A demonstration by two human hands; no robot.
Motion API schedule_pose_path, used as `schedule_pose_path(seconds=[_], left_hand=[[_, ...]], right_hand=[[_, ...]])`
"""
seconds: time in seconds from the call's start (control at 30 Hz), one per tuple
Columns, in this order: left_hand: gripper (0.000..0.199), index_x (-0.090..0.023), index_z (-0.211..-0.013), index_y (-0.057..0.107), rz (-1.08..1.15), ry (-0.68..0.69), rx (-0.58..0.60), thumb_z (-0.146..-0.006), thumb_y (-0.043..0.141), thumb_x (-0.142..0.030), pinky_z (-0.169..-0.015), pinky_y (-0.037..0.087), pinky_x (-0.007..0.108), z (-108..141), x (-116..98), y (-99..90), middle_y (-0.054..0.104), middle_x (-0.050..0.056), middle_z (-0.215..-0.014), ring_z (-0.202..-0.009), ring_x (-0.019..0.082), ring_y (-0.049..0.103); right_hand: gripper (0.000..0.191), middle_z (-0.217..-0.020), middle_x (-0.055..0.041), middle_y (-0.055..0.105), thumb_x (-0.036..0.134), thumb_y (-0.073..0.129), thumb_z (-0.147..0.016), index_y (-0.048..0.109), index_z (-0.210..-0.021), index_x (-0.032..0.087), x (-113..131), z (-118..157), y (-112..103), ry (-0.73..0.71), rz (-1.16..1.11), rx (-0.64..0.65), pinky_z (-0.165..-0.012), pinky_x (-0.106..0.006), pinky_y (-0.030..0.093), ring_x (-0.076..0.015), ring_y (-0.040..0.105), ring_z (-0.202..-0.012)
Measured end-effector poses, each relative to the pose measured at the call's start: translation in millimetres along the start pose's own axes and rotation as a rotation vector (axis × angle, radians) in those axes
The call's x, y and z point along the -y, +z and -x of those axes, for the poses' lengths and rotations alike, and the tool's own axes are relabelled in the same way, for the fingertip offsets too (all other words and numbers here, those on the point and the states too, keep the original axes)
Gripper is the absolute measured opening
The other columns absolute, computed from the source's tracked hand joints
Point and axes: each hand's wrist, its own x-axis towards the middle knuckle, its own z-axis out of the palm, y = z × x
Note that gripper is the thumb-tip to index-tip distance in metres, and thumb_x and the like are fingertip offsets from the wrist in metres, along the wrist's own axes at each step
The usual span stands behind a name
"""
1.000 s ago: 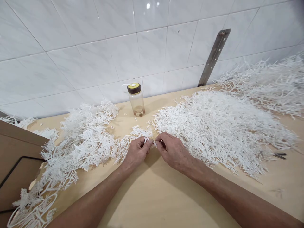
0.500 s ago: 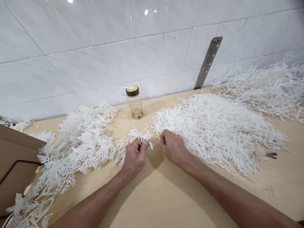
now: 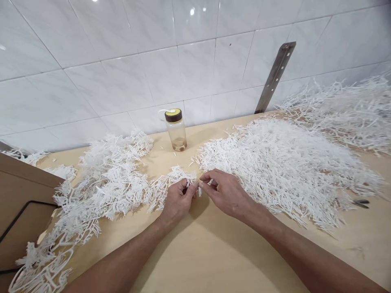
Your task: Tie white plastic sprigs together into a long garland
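Note:
My left hand [image 3: 179,199] pinches a small branched white plastic piece [image 3: 192,177] between thumb and fingers. Close beside it, my right hand [image 3: 224,191] has its thumb and index finger at the tip of that piece; what they grip is too small to make out. A branched white heap [image 3: 116,179] lies to the left and reaches my left hand. Right of my hands spreads a wide pile of thin white pieces [image 3: 281,167].
A clear bottle [image 3: 177,134] with a dark and yellow lid stands behind my hands. A metal bracket [image 3: 275,77] leans on the tiled wall. More white strands [image 3: 345,114] lie back right, a small dark tool [image 3: 361,204] at right, a cardboard box [image 3: 27,203] at left.
My right hand has moved in beside my left hand, and its thumb and index finger now show at the white piece. The whole view has shifted slightly.

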Motion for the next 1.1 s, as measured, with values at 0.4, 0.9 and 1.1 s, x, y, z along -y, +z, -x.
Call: schedule_pose_path(seconds=[0.4, 0.9, 1.1], left_hand=[[0.043, -0.018, -0.061, 0.061, -0.021, -0.089, -0.03, -0.089, 0.058, -0.05, -0.046, 0.032, 0.023, 2, -8, 0.8, 0.05, -0.003, -0.045, -0.042, 0.01, 0.042], [0.033, -0.019, -0.069, 0.06, -0.033, 0.121, -0.171, -0.092, 0.057, -0.042, -0.05, 0.037, 0.023, 9, -2, 3.4, 0.05, -0.004, -0.049, -0.046, 0.01, 0.048], [0.037, -0.018, -0.06, 0.052, -0.277, 0.274, -0.089, -0.092, 0.057, -0.037, -0.05, 0.031, 0.023, 9, 1, 2.7, 0.046, -0.004, -0.05, -0.048, 0.009, 0.041]], right_hand=[[0.015, -0.086, -0.0038, 0.066, 0.013, 0.051, -0.093, 0.062, -0.083, 0.018, 1, 9, 15, -0.189, 0.099, -0.076, -0.062, -0.027, 0.044, -0.0132, 0.06, -0.066], [0.007, -0.066, -0.0029, 0.064, 0.021, 0.056, -0.08, 0.058, -0.074, 0.019, -3, -10, -5, 0.251, 0.14, -0.181, -0.057, -0.029, 0.044, -0.018, 0.06, -0.059], [0.016, -0.067, -0.0027, 0.064, 0.034, 0.063, -0.083, 0.061, -0.087, 0.019, -14, -14, -40, 0.294, 0.183, -0.35, -0.059, -0.031, 0.045, -0.0191, 0.061, -0.059]])
